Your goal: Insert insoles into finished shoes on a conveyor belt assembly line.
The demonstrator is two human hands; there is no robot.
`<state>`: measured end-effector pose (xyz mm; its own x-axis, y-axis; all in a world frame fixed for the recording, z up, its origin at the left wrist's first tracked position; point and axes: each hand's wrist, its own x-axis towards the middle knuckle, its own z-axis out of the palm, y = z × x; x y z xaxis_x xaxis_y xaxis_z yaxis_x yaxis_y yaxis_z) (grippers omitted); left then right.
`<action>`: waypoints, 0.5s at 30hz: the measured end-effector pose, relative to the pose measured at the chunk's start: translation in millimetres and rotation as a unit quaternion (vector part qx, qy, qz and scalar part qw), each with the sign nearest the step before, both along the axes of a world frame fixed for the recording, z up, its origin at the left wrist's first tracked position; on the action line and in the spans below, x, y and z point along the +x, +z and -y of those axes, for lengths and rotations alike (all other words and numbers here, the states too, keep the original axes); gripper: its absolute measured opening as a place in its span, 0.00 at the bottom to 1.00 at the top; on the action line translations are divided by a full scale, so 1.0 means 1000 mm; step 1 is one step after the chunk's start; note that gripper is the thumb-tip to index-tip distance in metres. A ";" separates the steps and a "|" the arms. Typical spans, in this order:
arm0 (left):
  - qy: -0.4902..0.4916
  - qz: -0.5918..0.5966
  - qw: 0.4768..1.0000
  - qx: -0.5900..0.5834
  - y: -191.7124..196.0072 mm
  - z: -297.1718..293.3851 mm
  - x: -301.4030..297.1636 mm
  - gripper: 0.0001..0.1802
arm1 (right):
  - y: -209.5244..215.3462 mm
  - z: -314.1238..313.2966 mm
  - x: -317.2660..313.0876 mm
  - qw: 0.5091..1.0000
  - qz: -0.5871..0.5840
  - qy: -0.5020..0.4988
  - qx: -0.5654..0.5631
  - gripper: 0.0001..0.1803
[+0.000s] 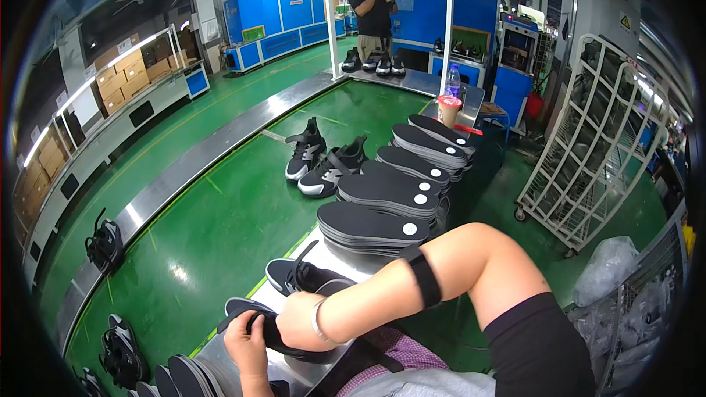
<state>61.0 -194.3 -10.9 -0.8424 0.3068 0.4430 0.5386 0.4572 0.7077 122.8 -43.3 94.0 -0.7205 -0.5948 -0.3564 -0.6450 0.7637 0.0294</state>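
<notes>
A black shoe (309, 355) lies on the metal ledge (359, 270) close in front of me. My left hand (246, 340) grips its upper near the opening, with thumb and fingers pinched on the dark material. Against the opening of the same shoe is my right hand (298, 320), its fingers hidden. My right arm crosses from the right and covers part of the shoe. Just beyond my hands sits another black shoe (312, 278) with a loose strap standing up. Stacks of black insoles (373, 224) with white round dots run along the ledge away from me.
A pair of black-and-grey shoes (323, 165) stands on the green work surface (191, 242). More shoes (121, 353) sit at its left edge; insoles (184, 376) lie near left. A cup (448, 112) and bottle (453, 81) stand far right. Beyond are a wire cart (588, 140) and a standing person (373, 11).
</notes>
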 end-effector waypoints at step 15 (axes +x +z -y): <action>0.010 0.090 0.995 0.032 -0.014 -0.002 0.002 0.11 | -0.013 0.006 0.005 0.986 0.098 -0.134 0.014 0.13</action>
